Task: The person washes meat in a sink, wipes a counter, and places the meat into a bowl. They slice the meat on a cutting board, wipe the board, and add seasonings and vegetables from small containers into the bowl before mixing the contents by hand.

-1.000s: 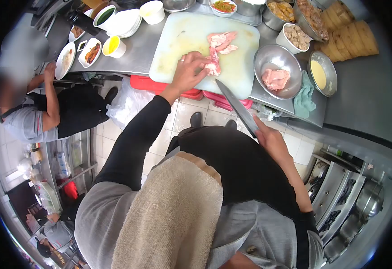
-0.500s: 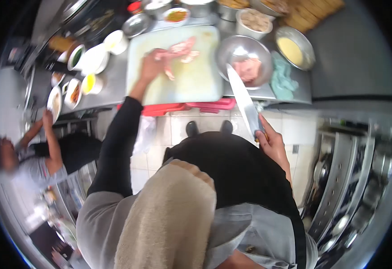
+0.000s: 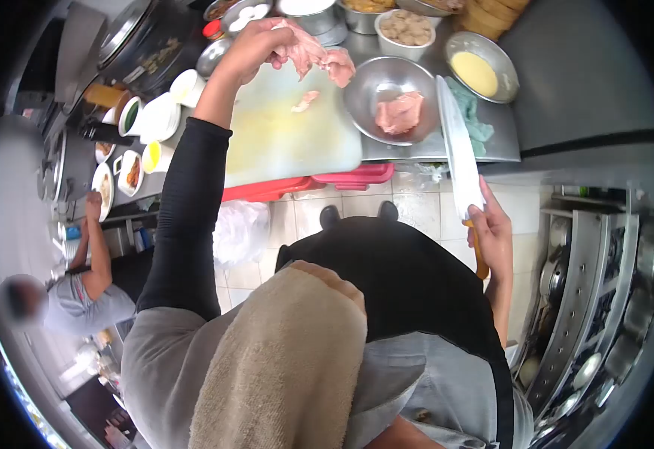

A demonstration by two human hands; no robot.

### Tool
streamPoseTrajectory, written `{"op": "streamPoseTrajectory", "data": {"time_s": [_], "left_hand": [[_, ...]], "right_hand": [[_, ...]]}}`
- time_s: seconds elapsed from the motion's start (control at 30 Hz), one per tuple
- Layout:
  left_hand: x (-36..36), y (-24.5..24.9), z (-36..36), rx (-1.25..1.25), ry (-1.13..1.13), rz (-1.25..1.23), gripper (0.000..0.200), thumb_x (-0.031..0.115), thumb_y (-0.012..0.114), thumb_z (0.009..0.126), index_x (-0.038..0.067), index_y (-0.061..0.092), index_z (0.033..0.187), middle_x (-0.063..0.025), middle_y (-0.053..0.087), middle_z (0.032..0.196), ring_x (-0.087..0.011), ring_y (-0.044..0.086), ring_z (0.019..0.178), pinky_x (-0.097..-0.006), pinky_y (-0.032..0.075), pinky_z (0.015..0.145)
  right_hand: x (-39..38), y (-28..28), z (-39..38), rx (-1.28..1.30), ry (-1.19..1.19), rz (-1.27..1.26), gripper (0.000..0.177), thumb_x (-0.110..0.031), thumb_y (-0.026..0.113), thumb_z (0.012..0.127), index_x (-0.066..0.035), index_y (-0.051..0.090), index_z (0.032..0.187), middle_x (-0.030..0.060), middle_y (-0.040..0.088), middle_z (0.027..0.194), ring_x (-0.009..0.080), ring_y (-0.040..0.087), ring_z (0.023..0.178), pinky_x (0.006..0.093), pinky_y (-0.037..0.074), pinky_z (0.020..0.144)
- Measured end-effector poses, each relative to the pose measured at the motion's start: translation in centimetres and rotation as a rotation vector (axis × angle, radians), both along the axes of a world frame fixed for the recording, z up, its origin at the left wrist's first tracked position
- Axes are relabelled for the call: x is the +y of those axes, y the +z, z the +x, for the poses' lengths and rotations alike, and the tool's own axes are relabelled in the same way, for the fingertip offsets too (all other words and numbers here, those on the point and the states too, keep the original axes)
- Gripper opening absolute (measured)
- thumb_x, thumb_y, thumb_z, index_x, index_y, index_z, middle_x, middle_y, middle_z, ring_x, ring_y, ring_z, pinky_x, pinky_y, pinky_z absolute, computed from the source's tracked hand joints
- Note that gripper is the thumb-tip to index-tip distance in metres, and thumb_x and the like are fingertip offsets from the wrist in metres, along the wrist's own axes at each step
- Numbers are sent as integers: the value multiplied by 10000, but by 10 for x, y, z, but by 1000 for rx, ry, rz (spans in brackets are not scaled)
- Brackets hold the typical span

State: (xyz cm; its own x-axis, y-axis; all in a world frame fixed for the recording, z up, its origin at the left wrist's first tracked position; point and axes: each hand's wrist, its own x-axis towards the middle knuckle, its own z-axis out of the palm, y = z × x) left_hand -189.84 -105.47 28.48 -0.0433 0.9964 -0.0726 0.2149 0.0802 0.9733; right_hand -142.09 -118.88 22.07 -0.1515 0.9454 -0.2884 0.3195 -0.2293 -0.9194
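My left hand (image 3: 256, 51) is closed on raw meat (image 3: 306, 52), lifted over the far part of the white cutting board (image 3: 289, 142). A small meat scrap (image 3: 305, 102) lies on the board below it. To the right stands a steel bowl (image 3: 358, 97) with another raw piece (image 3: 399, 112) inside. My right hand (image 3: 491, 227) grips the orange handle of a large knife (image 3: 458, 150), its blade pointing away from me, between the bowl and a green cloth (image 3: 483, 129).
Beyond the bowl are a white tub (image 3: 405, 46) of pale pieces and a bowl of yellow liquid (image 3: 474, 73). Small sauce containers (image 3: 156, 157) line the left side. Another person (image 3: 91, 299) stands at the far left, hands at a white dish (image 3: 102, 187). Red trays (image 3: 267, 191) are below the board.
My left hand has lifted the meat off the board, away from me. My right hand and the knife have moved right, with the blade now more upright in view.
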Motion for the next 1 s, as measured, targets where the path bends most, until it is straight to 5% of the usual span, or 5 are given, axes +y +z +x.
{"op": "streamPoseTrajectory", "data": {"time_s": [0.37, 0.6, 0.7, 0.77, 1.0], "left_hand": [[38, -133, 162, 941, -459, 184, 320, 292, 700, 811, 45, 707, 1014, -186, 681, 983, -321, 652, 1061, -477, 520, 855], [49, -204, 190, 1162, -283, 306, 389, 261, 674, 832, 41, 643, 1152, -220, 690, 1028, -399, 678, 939, -468, 555, 804], [65, -164, 169, 976, -340, 32, 400, 191, 660, 855, -1, 600, 1201, -227, 700, 1042, -356, 705, 896, -441, 576, 794], [69, -146, 144, -230, -334, -544, 359, 130, 645, 871, -22, 605, 1194, -186, 707, 1038, -271, 715, 902, -397, 585, 827], [10, -90, 46, -373, -334, -386, 581, 40, 662, 851, 29, 507, 1410, -79, 650, 1240, -182, 659, 1072, -324, 524, 966]], "right_hand": [[3, -3, 21, 0, -95, -17, 532, -113, 578, 993, -166, 450, 1507, -20, 542, 709, 48, 454, 528, 232, 425, 501], [-6, -15, 24, 30, -112, -42, 540, -105, 587, 990, -167, 447, 1508, -22, 553, 710, 48, 483, 529, 227, 442, 489], [-5, -17, 26, 27, -109, -31, 540, -106, 581, 993, -167, 441, 1511, -20, 554, 708, 51, 485, 525, 230, 442, 493], [-4, -16, 26, 30, -114, -20, 543, -101, 578, 992, -164, 439, 1512, -14, 559, 707, 54, 486, 525, 231, 442, 494], [13, -19, 12, 148, -26, 7, 562, -66, 556, 978, -141, 420, 1519, 57, 638, 765, 63, 501, 517, 231, 444, 474]]}}
